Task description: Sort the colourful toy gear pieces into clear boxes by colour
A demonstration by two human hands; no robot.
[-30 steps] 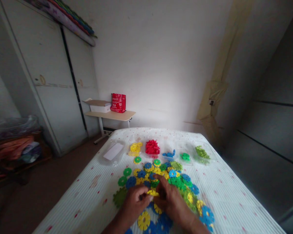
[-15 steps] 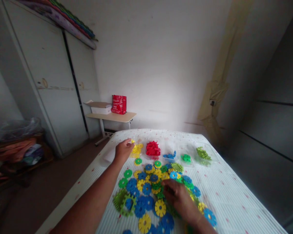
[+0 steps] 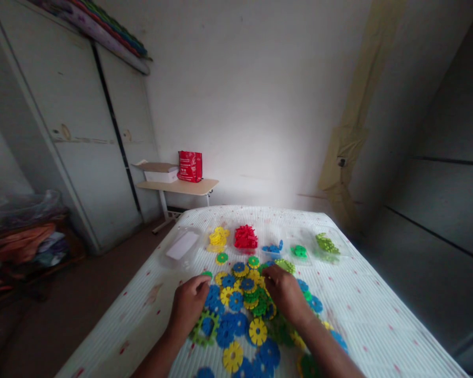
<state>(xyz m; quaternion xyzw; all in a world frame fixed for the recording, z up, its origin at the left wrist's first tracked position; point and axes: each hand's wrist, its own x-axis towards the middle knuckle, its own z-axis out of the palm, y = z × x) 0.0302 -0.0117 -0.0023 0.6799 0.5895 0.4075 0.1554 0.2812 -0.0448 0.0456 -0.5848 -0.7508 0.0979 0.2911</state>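
My left hand (image 3: 189, 300) hovers over the left edge of a loose pile of plastic notched discs. Its fingers are curled in, and nothing shows in them. A green disc (image 3: 207, 274) lies just beyond its fingertips, and a green square frame piece (image 3: 205, 328) is below it. My right hand (image 3: 286, 291) reaches into the right side of the pile, fingers bent and pressed together; whatever they grip is hidden. Between the hands are blue discs (image 3: 236, 301), yellow discs (image 3: 257, 331) and green discs (image 3: 261, 302), many overlapping.
Behind the pile stands a row of clear boxes with yellow discs (image 3: 219, 236), red pieces (image 3: 246, 237), blue pieces (image 3: 273, 248), green discs (image 3: 299, 251) and light green pieces (image 3: 326, 244). A clear lid with a white sheet (image 3: 183, 245) lies left. A red bag (image 3: 190, 166) sits on a side table.
Both hands held a yellow disc over the pile. My left hand then reached to the yellow box and has come back to the pile's left side without it. My right hand has moved farther forward.
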